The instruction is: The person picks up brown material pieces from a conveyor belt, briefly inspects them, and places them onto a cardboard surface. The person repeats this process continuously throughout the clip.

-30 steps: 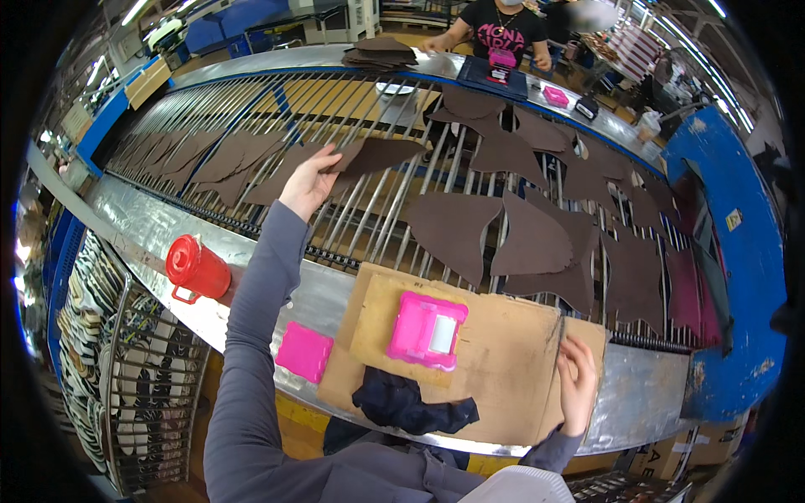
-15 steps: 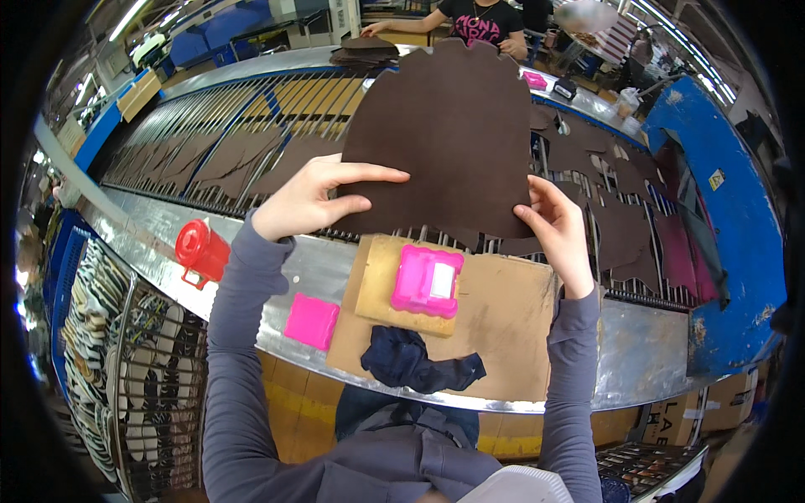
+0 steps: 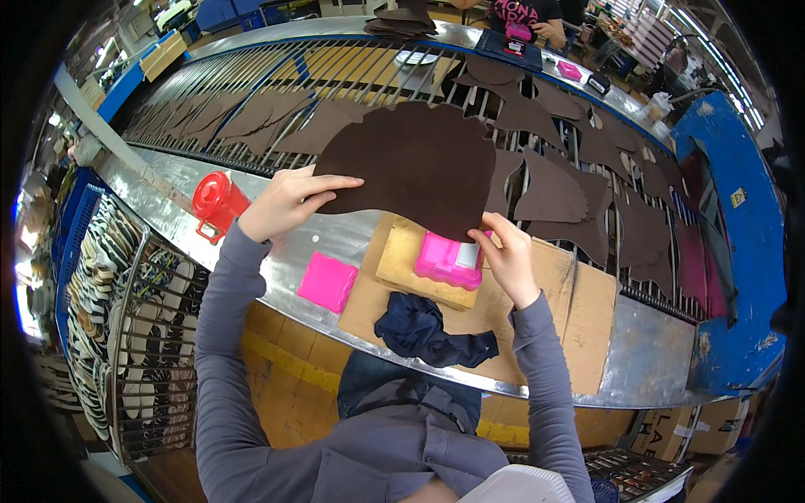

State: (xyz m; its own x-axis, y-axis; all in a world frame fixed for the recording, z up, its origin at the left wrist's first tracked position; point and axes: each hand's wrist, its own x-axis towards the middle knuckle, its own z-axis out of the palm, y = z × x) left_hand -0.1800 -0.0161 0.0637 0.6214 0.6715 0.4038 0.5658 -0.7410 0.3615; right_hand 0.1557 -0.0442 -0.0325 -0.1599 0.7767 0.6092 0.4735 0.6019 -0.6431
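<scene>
Both hands are engaged on one workpiece, a dark brown panel [image 3: 407,163] with a scalloped far edge, held up over the near side of the work area. The left hand [image 3: 287,201] grips its left end, index finger laid along the face and thumb just below; the fingers behind are hidden. The right hand [image 3: 510,258] pinches the lower right corner between thumb and fingers. That corner overlaps the pink box [image 3: 444,267] in my line of sight; whether they touch cannot be determined. The box, with a pale rectangular insert, sits on a yellow block [image 3: 401,258], itself on a cardboard sheet [image 3: 587,331]. A crumpled navy cloth [image 3: 411,323] lies on the cardboard, nearer the body. To the left, on the metal table [image 3: 654,352], are a flat pink piece [image 3: 328,282] and a red lidded container [image 3: 220,201]. Status, as I judge it: one panel is lifted clear and secured at two points; no mark on its face can be made out. Remaining, out of hand: loose brown pieces [image 3: 549,191] across the right of the rod bed [image 3: 342,71], and overlapping brown pieces [image 3: 262,116] arranged in a row on its left. Beyond, on the far ledge, rests a brown stack [image 3: 401,23], with a co-worker [image 3: 537,12] farther right.
</scene>
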